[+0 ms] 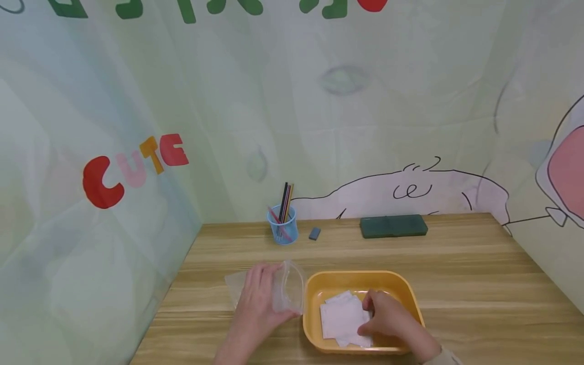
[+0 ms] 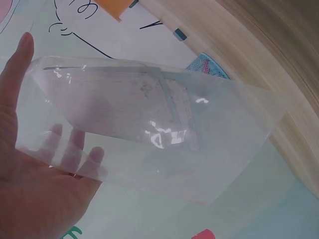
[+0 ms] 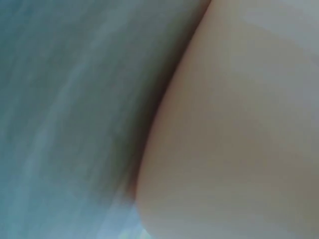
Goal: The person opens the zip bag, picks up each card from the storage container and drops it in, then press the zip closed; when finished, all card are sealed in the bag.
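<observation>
My left hand (image 1: 257, 304) grips a clear plastic bag (image 1: 292, 289) near its mouth, left of the yellow tray. The mouth gapes toward the tray. Inside the bag, the left wrist view shows several thin, flat whitish pieces (image 2: 119, 102) with faint markings; the left hand (image 2: 45, 194) lies about the bag, its fingers seen partly through the film. In the tray (image 1: 356, 275) is a loose pile of thin white square packets (image 1: 342, 317). My right hand (image 1: 388, 315) reaches into the tray and pinches the pile's right edge with thumb and fingers. Only blurred skin and cloth fill the right wrist view.
Behind the bag stands a blue cup (image 1: 285, 233) with pencils. A small grey-blue eraser (image 1: 315, 233) and a dark green case (image 1: 394, 226) lie along the back of the wooden table (image 1: 470, 284). Printed cloth (image 1: 274, 101) hangs behind and at the sides.
</observation>
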A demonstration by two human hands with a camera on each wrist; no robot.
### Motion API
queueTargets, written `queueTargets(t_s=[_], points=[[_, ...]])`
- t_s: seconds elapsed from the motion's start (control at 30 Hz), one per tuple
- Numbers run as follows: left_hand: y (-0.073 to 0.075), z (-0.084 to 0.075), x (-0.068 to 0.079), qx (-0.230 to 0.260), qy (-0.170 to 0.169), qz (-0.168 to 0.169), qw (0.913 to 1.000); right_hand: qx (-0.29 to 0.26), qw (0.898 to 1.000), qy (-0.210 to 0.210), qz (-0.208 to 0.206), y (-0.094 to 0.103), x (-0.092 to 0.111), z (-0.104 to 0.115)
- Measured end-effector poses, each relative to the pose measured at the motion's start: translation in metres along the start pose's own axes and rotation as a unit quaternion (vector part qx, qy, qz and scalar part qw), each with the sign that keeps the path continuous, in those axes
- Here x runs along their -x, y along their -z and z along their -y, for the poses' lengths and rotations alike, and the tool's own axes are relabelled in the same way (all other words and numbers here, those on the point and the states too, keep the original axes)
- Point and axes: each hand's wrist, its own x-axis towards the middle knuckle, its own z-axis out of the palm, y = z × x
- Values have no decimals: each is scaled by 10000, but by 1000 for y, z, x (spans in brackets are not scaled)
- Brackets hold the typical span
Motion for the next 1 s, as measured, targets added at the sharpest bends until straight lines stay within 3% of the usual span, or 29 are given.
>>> queueTargets(t_s=[0.2,0.5,0.63,0.8,1.0], points=[[-1,0,0,-1,-23,-21,10000,-353,9992,184,90,1,-2,-6],[-2,1,0,-9,-46,-55,10000,-316,9987,393,68,2,-2,-4],[-3,1,0,-5,-33,-69,10000,-306,9970,627,-342,1,-2,-3],[-3,1,0,24,-57,-86,9999,-768,9905,893,-717,7,3,4],[-3,0,0,18,-56,-51,10000,-627,9836,662,-1556,26,12,27]])
